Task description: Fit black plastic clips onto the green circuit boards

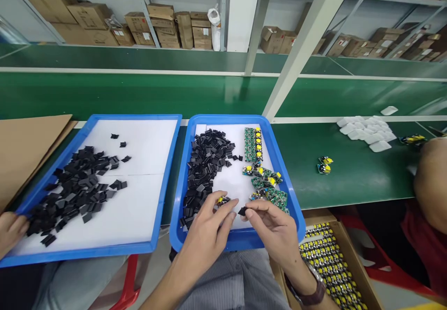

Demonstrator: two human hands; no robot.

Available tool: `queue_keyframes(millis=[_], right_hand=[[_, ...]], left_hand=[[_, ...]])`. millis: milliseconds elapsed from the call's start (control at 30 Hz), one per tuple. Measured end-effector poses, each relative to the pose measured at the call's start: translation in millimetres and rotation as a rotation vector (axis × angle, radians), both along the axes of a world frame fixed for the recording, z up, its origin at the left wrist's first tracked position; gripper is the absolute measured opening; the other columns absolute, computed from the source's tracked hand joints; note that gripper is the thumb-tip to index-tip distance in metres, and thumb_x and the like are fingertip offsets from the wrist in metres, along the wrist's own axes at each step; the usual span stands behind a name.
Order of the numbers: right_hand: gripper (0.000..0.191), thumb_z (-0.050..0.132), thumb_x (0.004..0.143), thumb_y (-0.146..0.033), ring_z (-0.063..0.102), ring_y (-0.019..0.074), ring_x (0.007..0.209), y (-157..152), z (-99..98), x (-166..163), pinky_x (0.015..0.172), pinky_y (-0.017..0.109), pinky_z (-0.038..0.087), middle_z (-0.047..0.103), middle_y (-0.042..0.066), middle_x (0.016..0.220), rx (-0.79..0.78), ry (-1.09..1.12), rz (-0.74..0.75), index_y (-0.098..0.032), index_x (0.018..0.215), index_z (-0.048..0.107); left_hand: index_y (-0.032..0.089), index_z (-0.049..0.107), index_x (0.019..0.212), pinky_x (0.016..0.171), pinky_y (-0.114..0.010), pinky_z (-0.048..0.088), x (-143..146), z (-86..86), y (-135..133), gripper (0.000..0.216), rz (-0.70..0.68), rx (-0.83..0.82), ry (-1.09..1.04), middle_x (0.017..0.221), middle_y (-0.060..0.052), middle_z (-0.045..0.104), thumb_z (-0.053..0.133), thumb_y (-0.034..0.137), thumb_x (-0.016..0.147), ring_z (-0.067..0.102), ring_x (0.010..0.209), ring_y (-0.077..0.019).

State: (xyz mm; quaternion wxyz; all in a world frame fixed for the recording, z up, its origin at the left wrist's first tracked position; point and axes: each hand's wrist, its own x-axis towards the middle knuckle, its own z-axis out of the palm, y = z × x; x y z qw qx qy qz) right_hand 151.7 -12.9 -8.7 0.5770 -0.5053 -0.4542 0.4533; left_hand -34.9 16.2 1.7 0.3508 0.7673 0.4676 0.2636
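Note:
My left hand [213, 221] is closed around a small circuit board [222, 200] with a yellow part, over the near side of a blue tray [177, 207]. Between the thumb and forefinger of my right hand [274, 226] is a small black plastic piece [242, 211], held apart from the board. A heap of similar black pieces [206, 165] fills the tray's left side. Along its right side lie green circuit boards [250, 144] with yellow parts, some in a neat row and others loosely piled [268, 186].
A second blue-rimmed tray [159, 198] with black pieces [80, 186] stands to the left, a co-worker's hand [12, 231] at its edge. White pieces [366, 131] and two boards [324, 165] lie rightward. Below is a carton of boards [330, 263]. A slanted post [307, 40] rises behind.

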Motion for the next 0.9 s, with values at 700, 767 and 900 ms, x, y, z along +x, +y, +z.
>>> queue_keyframes(millis=[700, 767, 900], right_hand=[[0.006, 0.071, 0.097, -0.021, 0.068, 0.0206, 0.093, -11, -0.9, -5, 0.08, 0.033, 0.06, 0.069, 0.007, 0.095, 0.071, 0.034, 0.019, -0.023, 0.099, 0.076], [0.012, 0.07, 0.097, -0.019, 0.068, 0.0213, 0.094, -11, 1.4, -2, 0.081, 0.034, 0.06, 0.07, 0.008, 0.098, 0.1, -0.049, 0.062, -0.024, 0.105, 0.076], [0.018, 0.069, 0.096, -0.012, 0.068, 0.0203, 0.087, -12, 7.3, 1, 0.076, 0.034, 0.058, 0.071, 0.006, 0.093, 0.175, -0.254, 0.099, -0.025, 0.104, 0.078]], left_hand=[[0.021, 0.073, 0.094, 0.077, -0.028, 0.061, 22, 6.1, -13, 0.008, 0.182, -0.08, -0.502, 0.091, -0.004, 0.075, 0.066, 0.016, 0.095, 0.073, 0.084, -0.0176], [0.021, 0.072, 0.093, 0.077, -0.028, 0.059, 21, 6.6, -13, 0.01, 0.163, 0.005, -0.438, 0.089, -0.003, 0.075, 0.065, 0.014, 0.094, 0.072, 0.082, -0.0165], [0.022, 0.067, 0.091, 0.074, -0.025, 0.057, 21, 8.4, -14, 0.015, 0.173, 0.136, -0.345, 0.085, 0.001, 0.072, 0.064, 0.008, 0.091, 0.07, 0.077, -0.0134]])
